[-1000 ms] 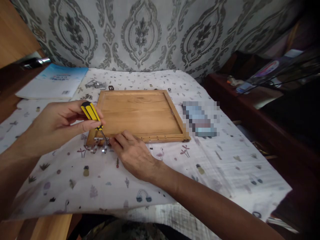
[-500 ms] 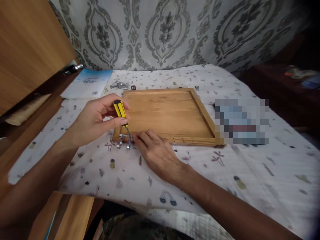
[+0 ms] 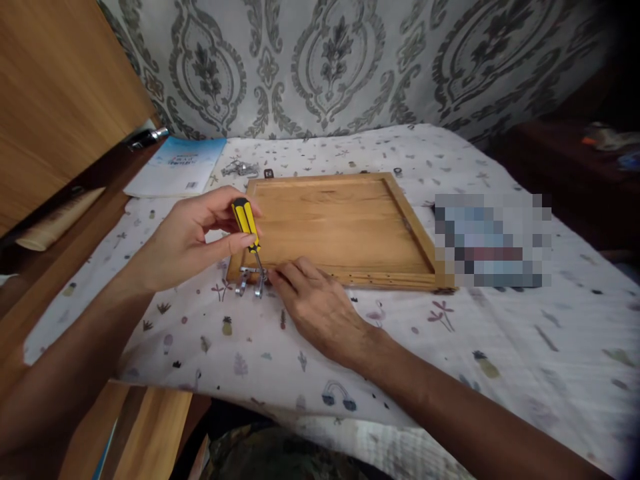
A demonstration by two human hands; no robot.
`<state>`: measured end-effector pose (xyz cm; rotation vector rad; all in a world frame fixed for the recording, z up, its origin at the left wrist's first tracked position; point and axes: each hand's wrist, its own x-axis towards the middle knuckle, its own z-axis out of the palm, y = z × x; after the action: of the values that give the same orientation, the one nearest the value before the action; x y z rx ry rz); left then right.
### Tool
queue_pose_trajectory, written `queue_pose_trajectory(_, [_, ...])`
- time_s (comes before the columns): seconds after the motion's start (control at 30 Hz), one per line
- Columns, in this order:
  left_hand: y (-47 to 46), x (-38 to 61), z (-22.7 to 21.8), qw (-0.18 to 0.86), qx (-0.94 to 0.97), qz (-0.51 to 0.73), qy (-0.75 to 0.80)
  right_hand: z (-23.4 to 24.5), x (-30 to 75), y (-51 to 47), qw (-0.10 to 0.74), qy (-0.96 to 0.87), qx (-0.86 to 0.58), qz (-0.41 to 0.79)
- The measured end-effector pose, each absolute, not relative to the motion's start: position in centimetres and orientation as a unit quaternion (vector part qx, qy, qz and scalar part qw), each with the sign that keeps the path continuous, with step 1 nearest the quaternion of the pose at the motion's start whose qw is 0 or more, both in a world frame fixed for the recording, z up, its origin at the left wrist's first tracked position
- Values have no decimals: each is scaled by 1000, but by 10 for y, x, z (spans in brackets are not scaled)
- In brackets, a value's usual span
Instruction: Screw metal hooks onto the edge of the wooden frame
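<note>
Head view: a yellow-and-black screwdriver (image 3: 246,223) stands nearly upright, its tip on a metal hook bracket (image 3: 251,280) at the near left corner of a wooden panel (image 3: 335,227). The left hand (image 3: 185,243) has its grip closed round the screwdriver's handle. The right hand (image 3: 320,307) lies low on the cloth, fingertips touching the bracket's right end; whether its grip pinches the bracket cannot be told. The panel lies flat on a counter under a printed cloth (image 3: 400,347). Beyond the panel's far left corner lie loose metal fittings (image 3: 240,168) and a blue booklet (image 3: 177,167).
</note>
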<state>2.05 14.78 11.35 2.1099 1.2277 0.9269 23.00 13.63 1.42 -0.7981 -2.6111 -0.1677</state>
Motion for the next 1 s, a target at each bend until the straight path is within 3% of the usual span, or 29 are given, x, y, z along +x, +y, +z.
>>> queue_pose_trajectory(0.17, [149, 28, 106, 234, 789, 373, 429, 15, 230, 135, 203, -934, -288, -66])
queue_pose_trajectory(0.47, [147, 32, 101, 289, 755, 375, 454, 13, 229, 135, 220, -931, -281, -78])
queue_pose_trajectory(0.73, [149, 40, 93, 248, 739, 413, 471, 12, 229, 137, 221, -930, -281, -83])
queue_pose_trajectory(1.0, [152, 29, 106, 294, 756, 385, 440, 13, 229, 136, 210, -932, -287, -74])
